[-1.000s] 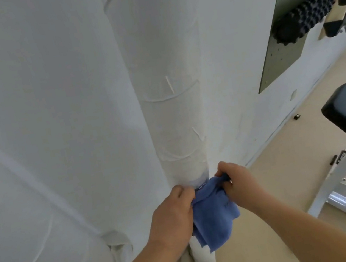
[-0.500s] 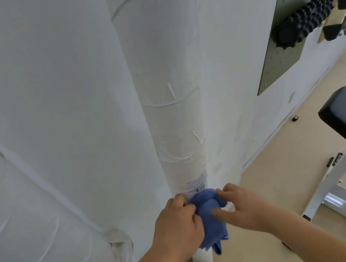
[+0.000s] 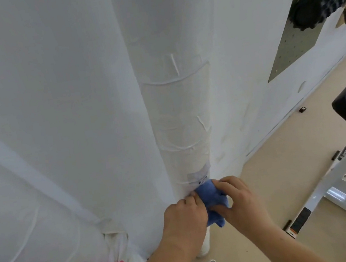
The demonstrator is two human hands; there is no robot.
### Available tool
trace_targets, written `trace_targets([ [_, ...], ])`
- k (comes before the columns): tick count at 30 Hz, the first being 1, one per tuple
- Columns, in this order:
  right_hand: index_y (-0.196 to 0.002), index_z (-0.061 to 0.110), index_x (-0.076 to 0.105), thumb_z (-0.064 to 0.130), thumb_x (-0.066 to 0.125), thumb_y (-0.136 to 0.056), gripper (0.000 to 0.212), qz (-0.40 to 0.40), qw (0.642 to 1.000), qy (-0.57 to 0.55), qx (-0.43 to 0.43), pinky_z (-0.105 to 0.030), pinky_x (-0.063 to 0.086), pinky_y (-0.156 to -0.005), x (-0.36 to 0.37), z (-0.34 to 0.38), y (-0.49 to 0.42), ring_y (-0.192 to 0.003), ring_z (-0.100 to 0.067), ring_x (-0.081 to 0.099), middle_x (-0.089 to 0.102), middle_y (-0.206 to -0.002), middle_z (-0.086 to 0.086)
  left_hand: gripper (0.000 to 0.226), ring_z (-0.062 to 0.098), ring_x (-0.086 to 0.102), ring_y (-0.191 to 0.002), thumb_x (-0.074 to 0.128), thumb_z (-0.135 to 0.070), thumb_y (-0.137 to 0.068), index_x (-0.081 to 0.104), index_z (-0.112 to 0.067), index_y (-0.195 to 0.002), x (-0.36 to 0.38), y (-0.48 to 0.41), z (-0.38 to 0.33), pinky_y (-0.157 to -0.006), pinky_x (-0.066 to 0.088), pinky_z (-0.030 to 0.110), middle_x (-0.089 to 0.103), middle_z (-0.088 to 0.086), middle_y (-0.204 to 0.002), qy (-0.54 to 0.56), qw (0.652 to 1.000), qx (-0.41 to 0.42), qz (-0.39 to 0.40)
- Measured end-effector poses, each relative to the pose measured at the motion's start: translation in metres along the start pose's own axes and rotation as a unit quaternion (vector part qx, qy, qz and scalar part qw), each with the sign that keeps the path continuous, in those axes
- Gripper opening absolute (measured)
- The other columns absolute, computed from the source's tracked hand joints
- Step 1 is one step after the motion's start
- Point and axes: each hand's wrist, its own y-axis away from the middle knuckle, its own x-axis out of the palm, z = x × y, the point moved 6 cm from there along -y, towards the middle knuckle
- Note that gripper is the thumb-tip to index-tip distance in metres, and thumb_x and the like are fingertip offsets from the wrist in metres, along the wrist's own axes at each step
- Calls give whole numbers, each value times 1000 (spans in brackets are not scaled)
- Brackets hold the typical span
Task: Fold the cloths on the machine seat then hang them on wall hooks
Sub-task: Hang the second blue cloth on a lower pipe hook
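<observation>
Holding the blue cloth (image 3: 209, 195) bunched against the white column (image 3: 179, 118), just under a small metal hook (image 3: 203, 180), we pinch its edge with our left hand (image 3: 185, 216) and curl our right hand (image 3: 241, 200) over it, likely to catch it there.

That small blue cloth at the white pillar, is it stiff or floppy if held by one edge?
Probably floppy: the small blue fabric cloth bunches in soft folds between the left hand and right hand. Likely light too: its loose end droops below them, and fingertip pinches seem to carry it.
</observation>
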Motion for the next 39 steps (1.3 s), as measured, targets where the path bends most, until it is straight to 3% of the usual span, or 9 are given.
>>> trace_targets([
  [3, -110, 26, 76, 7, 84, -71, 44, -15, 997, -63, 43, -3, 40, -77, 2, -4, 6, -92, -8, 60, 68, -102, 12, 66, 17, 67, -50, 100, -35, -31, 80, -7, -87, 11, 0, 0, -40, 48, 25, 70, 6, -67, -11, 1000, 9, -28],
  [5, -113, 26, 75, 5, 80, -75, 44, -1, 993, -97, 68, -1, 40, -79, 3, -4, 7, -88, -1, 59, 68, -102, 13, 71, 14, 62, -41, 101, -35, -15, 82, -8, -78, 21, -5, 1, -34, 44, 21, 68, 2, -58, 13, 998, -9, -63],
  [8, -117, 32, 72, 9, 77, -79, 45, 28, 989, -117, 85, -3, 42, -78, 3, -3, 8, -94, 9, 58, 67, -103, 16, 74, 13, 65, -47, 100, -38, -16, 83, -12, -83, 25, -4, 2, -38, 47, 21, 70, -3, -63, 44, 997, -28, -63],
  [12, -114, 31, 70, 22, 76, -81, 35, 60, 995, -37, 67, -8, 41, -71, -2, 2, 7, -94, -6, 54, 55, -104, 14, 56, 17, 62, -64, 98, -35, -32, 77, -20, -81, 11, 3, 6, -47, 49, 27, 64, -4, -74, 67, 992, -37, -99],
  [17, -142, 32, 53, 38, 68, -89, 56, 110, 993, 37, 31, -3, 32, -76, -2, 9, 12, -110, -9, 51, 57, -120, 13, 93, 15, 63, -62, 101, -41, -29, 76, -21, -117, 10, 15, 2, -45, 52, 24, 69, -1, -83, 90, 992, -14, -88],
  [21, -152, 36, 41, 36, 68, -93, 65, 112, 992, -2, 50, 2, 31, -82, -8, 3, 20, -119, -4, 54, 60, -133, 18, 89, 16, 67, -73, 97, -49, -46, 71, -17, -126, 20, 21, -6, -50, 55, 25, 72, 3, -97, 74, 994, 10, -76],
  [27, -142, 48, 42, 23, 76, -83, 73, 143, 988, -53, 30, -3, 39, -85, -7, -5, 18, -107, 4, 51, 53, -123, 28, 83, 13, 65, -65, 101, -41, -43, 76, -20, -120, 20, 14, 5, -41, 48, 22, 69, -5, -83, 72, 990, 12, -120],
  [34, -103, 32, 69, 1, 84, -63, 52, 18, 998, -60, 20, -14, 40, -64, 8, -10, 4, -80, -3, 56, 54, -88, 21, 60, 14, 60, -59, 91, -27, -65, 74, -23, -122, 27, 9, 13, -40, 47, 23, 66, -9, -75, 169, 962, 32, -214],
  [39, -93, 32, 68, 1, 83, -65, 44, 24, 995, -85, 42, -14, 47, -64, 8, -14, -4, -88, -4, 58, 57, -90, 13, 46, 12, 58, -55, 74, -36, -76, 75, -28, -121, 27, 1, 16, -43, 42, 20, 65, -10, -68, 236, 946, 22, -222],
])
